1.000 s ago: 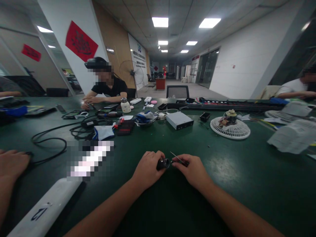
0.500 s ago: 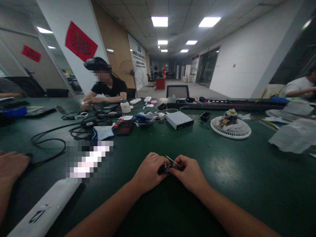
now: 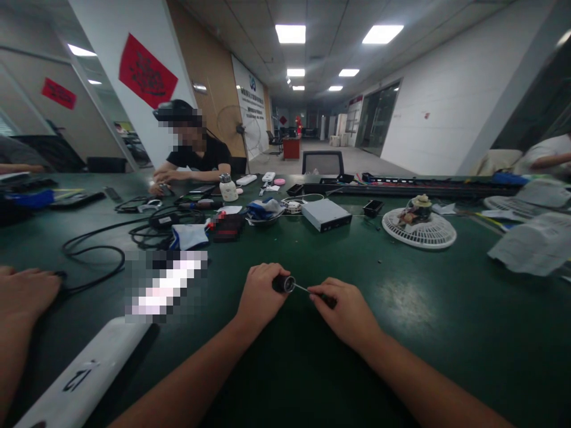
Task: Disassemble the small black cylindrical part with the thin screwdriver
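Observation:
My left hand [image 3: 263,294] is closed around a small black cylindrical part [image 3: 284,283], whose round, metal-rimmed open end faces right. Its exact kind I cannot make out. A screwdriver [image 3: 302,288] with a thin silver shaft and dark handle is pinched in my right hand [image 3: 341,306]. The shaft points left, and its tip is at the part's open end; whether it reaches inside is too small to tell. Both hands are just above the green table [image 3: 303,368], close in front of me.
A white drive box [image 3: 325,214] and a white fan grille with a motor [image 3: 419,229] stand further back. Black cables [image 3: 96,249] and a long white device [image 3: 84,371] lie left. Another person's hand [image 3: 29,294] rests at the left edge; a co-worker [image 3: 196,154] sits opposite.
My hands have moved apart slightly. The black part has turned its open end toward me and right, and the screwdriver's shaft now points left at it instead of slanting up.

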The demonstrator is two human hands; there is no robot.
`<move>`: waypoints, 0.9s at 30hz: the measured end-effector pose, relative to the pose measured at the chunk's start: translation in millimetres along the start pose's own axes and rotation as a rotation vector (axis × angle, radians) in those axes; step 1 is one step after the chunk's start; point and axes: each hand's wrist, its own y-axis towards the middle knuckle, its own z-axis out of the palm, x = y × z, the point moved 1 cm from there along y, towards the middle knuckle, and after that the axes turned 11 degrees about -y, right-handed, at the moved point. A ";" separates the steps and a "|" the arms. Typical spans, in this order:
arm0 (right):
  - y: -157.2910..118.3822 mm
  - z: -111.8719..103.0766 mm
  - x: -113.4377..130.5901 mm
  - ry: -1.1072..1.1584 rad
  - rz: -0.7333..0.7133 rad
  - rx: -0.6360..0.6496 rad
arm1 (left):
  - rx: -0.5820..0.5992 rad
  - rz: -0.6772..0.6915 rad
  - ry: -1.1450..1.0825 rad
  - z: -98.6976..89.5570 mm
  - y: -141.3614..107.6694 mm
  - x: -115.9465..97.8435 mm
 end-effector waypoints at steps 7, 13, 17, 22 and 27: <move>-0.6 -2.2 3.3 -0.112 -0.059 0.038 | 0.059 0.132 0.029 3.1 -3.3 -6.1; -0.4 -6.9 3.1 -0.248 0.016 0.025 | 0.064 0.183 0.059 1.3 -1.9 -7.8; -0.9 -5.2 6.7 -0.227 -0.026 0.016 | 0.087 0.202 0.053 2.5 -1.8 -6.5; -2.0 -6.8 7.4 -0.296 -0.035 0.081 | 0.104 0.193 0.062 4.7 -2.9 -5.4; -2.0 -7.4 8.4 -0.323 -0.002 0.042 | 0.103 0.183 0.091 4.0 -2.7 -4.9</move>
